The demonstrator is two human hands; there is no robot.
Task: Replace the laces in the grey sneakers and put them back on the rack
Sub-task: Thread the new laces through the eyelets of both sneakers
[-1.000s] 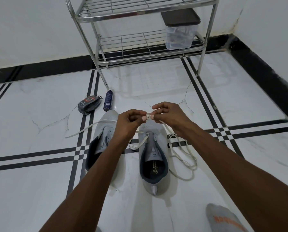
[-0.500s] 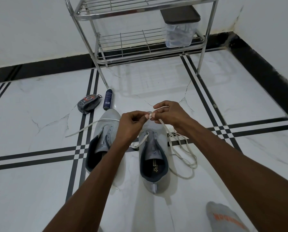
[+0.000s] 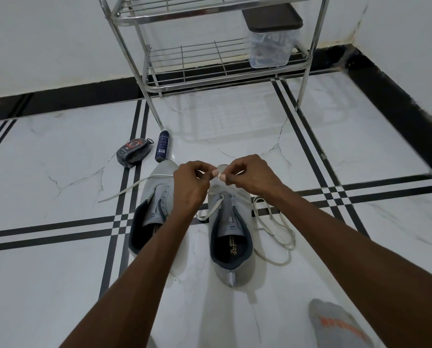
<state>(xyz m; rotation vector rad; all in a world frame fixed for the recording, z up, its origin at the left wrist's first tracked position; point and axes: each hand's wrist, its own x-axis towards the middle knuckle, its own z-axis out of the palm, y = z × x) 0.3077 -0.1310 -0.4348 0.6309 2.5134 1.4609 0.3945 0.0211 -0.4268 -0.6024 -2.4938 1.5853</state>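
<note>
Two grey sneakers stand side by side on the floor, toes pointing away from me: the left sneaker (image 3: 154, 207) and the right sneaker (image 3: 231, 237). A white lace (image 3: 124, 190) trails left across the left sneaker's toe. My left hand (image 3: 191, 183) and my right hand (image 3: 250, 175) meet above the right sneaker's toe, each pinching the white lace between thumb and fingertips. More white lace (image 3: 275, 232) lies in loose loops on the floor to the right of that shoe. The metal shoe rack (image 3: 225, 64) stands against the wall beyond.
A clear plastic box with a dark lid (image 3: 271, 38) sits on the rack's lower shelf. A dark shoe-polish sponge case (image 3: 133, 153) and a dark blue spray can (image 3: 162, 146) lie on the floor left of the shoes. My grey-socked foot (image 3: 340, 325) shows at bottom right.
Both hands stay together over the right sneaker's toe, working the lace with small finger shifts. The view has tilted slightly; shoes and loose lace have not moved.
</note>
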